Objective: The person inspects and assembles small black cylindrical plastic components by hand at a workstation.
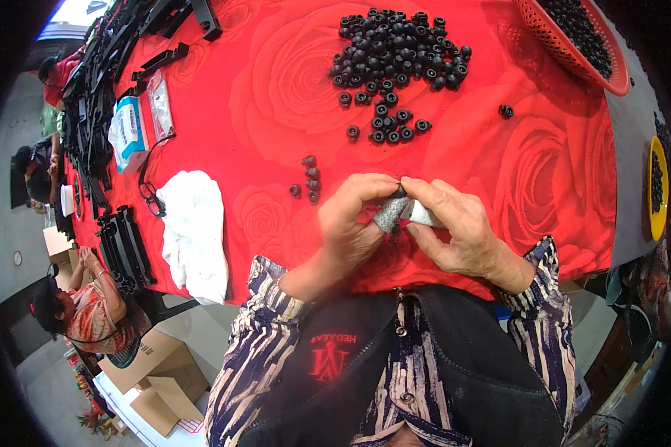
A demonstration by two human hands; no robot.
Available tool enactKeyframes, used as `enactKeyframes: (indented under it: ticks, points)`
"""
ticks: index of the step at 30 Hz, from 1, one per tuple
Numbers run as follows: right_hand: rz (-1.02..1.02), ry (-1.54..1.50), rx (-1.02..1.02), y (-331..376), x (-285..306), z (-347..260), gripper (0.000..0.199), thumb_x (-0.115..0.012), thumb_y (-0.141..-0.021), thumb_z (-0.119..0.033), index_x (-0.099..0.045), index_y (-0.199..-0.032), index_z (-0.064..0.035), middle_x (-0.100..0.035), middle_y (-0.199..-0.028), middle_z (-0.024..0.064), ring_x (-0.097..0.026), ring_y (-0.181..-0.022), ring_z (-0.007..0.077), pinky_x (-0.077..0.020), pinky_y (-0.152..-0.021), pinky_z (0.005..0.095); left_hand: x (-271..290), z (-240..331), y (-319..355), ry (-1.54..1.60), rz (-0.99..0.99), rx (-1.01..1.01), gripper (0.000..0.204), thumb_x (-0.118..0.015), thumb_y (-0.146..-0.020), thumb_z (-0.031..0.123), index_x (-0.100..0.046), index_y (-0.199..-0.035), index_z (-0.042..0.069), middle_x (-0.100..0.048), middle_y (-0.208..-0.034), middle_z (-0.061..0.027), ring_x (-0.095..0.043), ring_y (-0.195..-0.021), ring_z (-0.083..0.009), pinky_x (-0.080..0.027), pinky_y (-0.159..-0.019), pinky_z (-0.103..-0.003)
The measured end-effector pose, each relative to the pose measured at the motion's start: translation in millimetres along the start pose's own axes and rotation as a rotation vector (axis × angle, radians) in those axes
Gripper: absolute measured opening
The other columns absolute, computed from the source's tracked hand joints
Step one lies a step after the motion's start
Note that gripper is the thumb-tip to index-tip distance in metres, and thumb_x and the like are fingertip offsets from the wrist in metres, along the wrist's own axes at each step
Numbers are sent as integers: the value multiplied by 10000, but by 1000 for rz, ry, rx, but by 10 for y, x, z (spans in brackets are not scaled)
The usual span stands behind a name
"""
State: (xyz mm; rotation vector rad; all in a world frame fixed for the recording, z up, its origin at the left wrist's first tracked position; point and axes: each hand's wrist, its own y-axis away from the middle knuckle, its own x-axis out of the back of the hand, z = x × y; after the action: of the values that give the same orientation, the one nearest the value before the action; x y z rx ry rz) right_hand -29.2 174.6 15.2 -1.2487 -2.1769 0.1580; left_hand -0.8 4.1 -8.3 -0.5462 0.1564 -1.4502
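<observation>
Both hands meet in front of my body, above the red rose-patterned tablecloth (276,112). My left hand (350,220) is closed, pinching a small round black plastic part (399,192) at its fingertips. A grey wrapping (390,215) covers its thumb. My right hand (458,227) is closed against the same part. A white piece (423,214) shows between its fingers; whether it is a tool or a finger wrapping, I cannot tell. To the left of my hands sit several similar black parts (312,173). A large pile of them (395,48) lies farther off.
A red basket (537,30) of small black pieces stands far right, a yellow dish (656,223) below it. At left lie a white cloth (194,231), glasses (150,195), a tissue box (130,134) and long black parts (89,112). Other people sit beyond.
</observation>
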Motion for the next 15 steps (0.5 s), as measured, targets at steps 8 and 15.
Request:
enactKeyframes:
  ticks: [8,15]
  points:
    - [-14,10,-17,-1,-12,10,493,-636,-657,33,-497,-1130,49,-499,-704,109,-523,-539,216,-415,-479,331,23,10,-42,-109,-28,24,286,-717,-661,-40,-592,-914,4,-630,-877,-114,-623,-778,-214,-512,-654,-285]
    - [-9,8,-104,-99,145,26,369,-613,-698,23,-522,-1055,17,-543,-747,130,-571,-617,254,-446,-535,328,193,-25,-199,-397,127,-189,259,-747,-645,12,-588,-842,64,-618,-799,-66,-574,-705,-215,-442,-606,-324]
